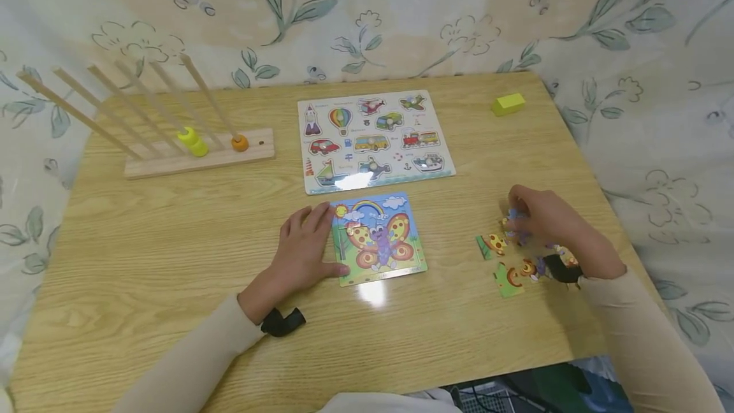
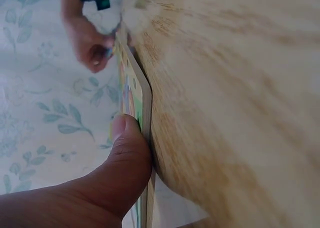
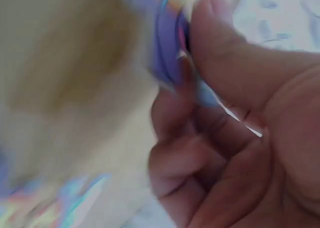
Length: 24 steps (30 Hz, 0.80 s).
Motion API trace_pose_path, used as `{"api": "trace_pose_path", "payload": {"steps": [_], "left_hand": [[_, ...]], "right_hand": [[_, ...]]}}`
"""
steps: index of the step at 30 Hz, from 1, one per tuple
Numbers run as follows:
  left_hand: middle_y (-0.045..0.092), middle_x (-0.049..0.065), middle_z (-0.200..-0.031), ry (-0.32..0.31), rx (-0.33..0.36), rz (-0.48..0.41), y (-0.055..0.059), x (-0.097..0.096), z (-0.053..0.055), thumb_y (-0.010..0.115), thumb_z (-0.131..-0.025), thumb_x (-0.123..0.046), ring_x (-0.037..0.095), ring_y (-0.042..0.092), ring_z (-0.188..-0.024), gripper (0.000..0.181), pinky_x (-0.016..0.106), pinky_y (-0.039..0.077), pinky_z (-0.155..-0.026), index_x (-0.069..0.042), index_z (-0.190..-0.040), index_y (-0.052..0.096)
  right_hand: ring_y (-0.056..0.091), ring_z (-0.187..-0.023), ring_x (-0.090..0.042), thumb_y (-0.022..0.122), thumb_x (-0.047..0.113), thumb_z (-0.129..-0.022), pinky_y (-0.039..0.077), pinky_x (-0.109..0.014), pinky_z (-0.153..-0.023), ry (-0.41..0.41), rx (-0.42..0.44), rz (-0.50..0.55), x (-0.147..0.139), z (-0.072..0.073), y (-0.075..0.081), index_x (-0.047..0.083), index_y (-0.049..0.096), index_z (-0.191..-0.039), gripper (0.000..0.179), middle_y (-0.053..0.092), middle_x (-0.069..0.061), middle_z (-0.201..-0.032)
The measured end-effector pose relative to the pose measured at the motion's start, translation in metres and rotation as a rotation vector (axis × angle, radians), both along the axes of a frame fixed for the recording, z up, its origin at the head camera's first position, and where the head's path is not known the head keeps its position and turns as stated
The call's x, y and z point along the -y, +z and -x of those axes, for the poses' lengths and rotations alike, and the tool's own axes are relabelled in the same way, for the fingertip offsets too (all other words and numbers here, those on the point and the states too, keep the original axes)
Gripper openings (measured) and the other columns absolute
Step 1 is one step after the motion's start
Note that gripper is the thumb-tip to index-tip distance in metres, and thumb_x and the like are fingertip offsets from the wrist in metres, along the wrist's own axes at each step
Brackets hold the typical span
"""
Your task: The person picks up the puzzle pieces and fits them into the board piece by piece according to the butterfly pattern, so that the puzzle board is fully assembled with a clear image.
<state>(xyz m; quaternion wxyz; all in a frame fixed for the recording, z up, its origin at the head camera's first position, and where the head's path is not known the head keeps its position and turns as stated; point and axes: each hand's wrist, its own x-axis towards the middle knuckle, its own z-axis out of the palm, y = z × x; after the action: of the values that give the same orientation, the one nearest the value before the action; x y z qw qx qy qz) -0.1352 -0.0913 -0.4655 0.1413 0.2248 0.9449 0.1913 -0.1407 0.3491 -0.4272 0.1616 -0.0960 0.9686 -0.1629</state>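
Note:
A butterfly puzzle board (image 1: 381,241) lies flat on the table. My left hand (image 1: 304,247) rests at its left side, fingertips by the upper left corner and thumb on the lower left. In the left wrist view the thumb (image 2: 131,143) presses on the board's edge. Off to the right, my right hand (image 1: 541,215) pinches a puzzle piece (image 3: 167,43) with purple and blue on it between thumb and fingers. Under and around that hand lie several loose puzzle pieces, among them a green one (image 1: 508,280) and a yellow-spotted one (image 1: 492,245); the forearm partly hides others.
Behind the butterfly board lies a vehicle puzzle board (image 1: 373,142). A wooden peg rack (image 1: 201,161) with tall rods and a few beads stands at the back left. A yellow block (image 1: 508,104) sits at the back right. Patterned cloth (image 1: 367,18) hangs behind the table.

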Motion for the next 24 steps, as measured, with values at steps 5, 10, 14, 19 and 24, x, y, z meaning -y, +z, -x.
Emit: {"api": "trace_pose_path", "payload": {"steps": [5,10,14,19,24], "left_hand": [[0.021,0.012,-0.158,0.004,-0.012,0.000,0.000,0.000,0.000,0.077,-0.072,-0.056,0.041,0.017,-0.140,0.111,0.064,0.016,-0.110,-0.005,-0.153,0.020],[0.021,0.012,-0.158,0.016,0.007,-0.007,-0.002,0.000,-0.003,0.078,-0.070,-0.056,0.042,0.017,-0.140,0.112,0.064,0.016,-0.110,-0.005,-0.153,0.022],[0.022,0.012,-0.158,0.010,0.015,-0.012,-0.002,-0.002,-0.007,0.078,-0.070,-0.056,0.042,0.017,-0.140,0.111,0.064,0.016,-0.110,-0.006,-0.153,0.023],[0.021,0.011,-0.158,-0.002,-0.003,-0.013,-0.001,-0.005,-0.005,0.078,-0.070,-0.056,0.042,0.017,-0.140,0.112,0.064,0.016,-0.111,-0.005,-0.153,0.022],[0.019,0.010,-0.158,0.000,0.000,-0.010,-0.001,-0.004,-0.002,0.077,-0.071,-0.057,0.041,0.015,-0.140,0.112,0.063,0.014,-0.111,-0.006,-0.153,0.021]], "right_hand": [[0.058,-0.069,-0.015,0.074,0.012,-0.084,0.046,-0.030,-0.062,0.006,-0.029,0.240,0.071,0.011,0.014,0.010,0.056,-0.091,0.019,0.064,-0.002,-0.080],[0.060,-0.069,-0.011,0.076,0.013,-0.082,0.049,-0.025,-0.061,0.092,0.065,0.433,0.153,0.022,-0.002,0.012,0.059,-0.086,0.018,0.065,0.000,-0.075],[0.054,-0.058,-0.008,0.078,0.024,-0.081,0.043,-0.023,-0.053,0.097,0.092,0.344,0.190,0.023,-0.017,0.013,0.059,-0.083,0.022,0.061,0.003,-0.065],[0.047,-0.052,-0.010,0.078,0.035,-0.079,0.036,-0.024,-0.046,0.108,-0.005,0.186,0.204,0.024,-0.024,0.013,0.056,-0.080,0.031,0.054,0.004,-0.060],[0.046,-0.056,-0.012,0.078,0.039,-0.078,0.034,-0.023,-0.049,0.128,-0.063,0.136,0.205,0.030,-0.028,0.013,0.055,-0.078,0.035,0.052,0.003,-0.062]]}}
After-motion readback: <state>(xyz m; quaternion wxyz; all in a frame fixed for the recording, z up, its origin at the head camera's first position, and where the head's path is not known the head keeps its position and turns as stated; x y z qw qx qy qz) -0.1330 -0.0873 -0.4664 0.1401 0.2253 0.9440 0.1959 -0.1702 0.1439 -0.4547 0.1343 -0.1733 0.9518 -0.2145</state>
